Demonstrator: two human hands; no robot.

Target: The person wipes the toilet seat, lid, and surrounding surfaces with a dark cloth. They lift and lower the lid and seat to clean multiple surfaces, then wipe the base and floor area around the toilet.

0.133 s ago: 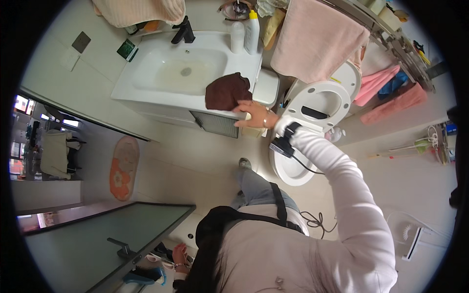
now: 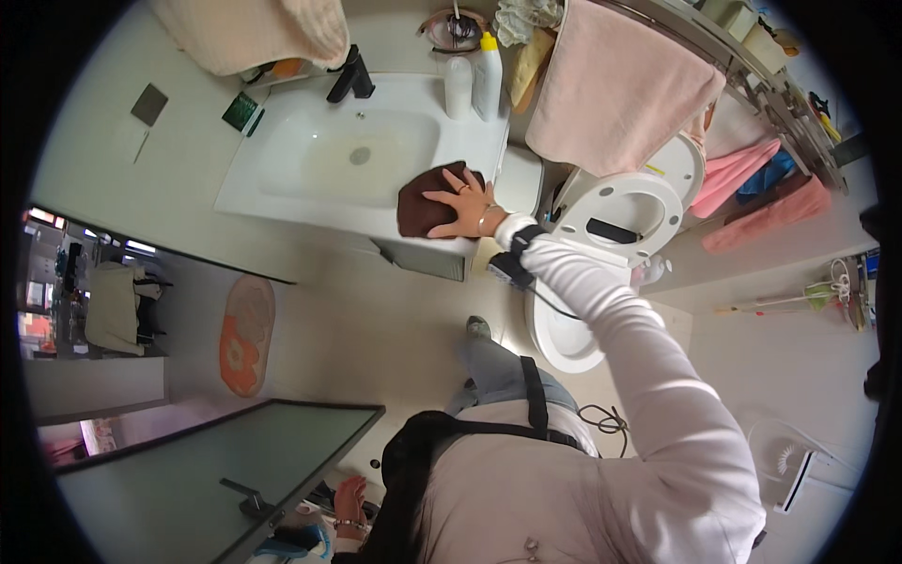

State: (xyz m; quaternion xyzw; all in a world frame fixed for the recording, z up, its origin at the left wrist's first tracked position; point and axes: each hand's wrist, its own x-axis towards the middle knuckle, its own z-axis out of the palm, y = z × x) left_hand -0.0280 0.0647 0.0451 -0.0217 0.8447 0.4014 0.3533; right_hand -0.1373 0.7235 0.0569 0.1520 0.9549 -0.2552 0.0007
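A dark brown cloth (image 2: 416,209) lies at the right front corner of the white washbasin (image 2: 263,183). My right hand (image 2: 460,207) rests flat on its right part, fingers spread, with a ring and a bracelet showing. Down at the lower left, close to the door, hangs my left hand (image 2: 350,503). Its fingers look loosely stretched, and I see nothing in them. Shallow cloudy water stands in the basin below the black faucet (image 2: 351,75). On the basin's right rim stand a white bottle (image 2: 458,89) and a yellow-capped bottle (image 2: 488,80).
Right of the basin is a toilet (image 2: 564,343) with its lid and seat raised, under a pink towel (image 2: 625,85). A frosted glass door (image 2: 178,489) stands ajar at the lower left. An orange and pink mat (image 2: 246,334) lies beyond the doorway. Cables (image 2: 606,418) trail behind me.
My right hand has moved up and left from the cloth's edge onto the cloth, and its fingers have spread. The cloth looks flatter. The whole view has shifted slightly.
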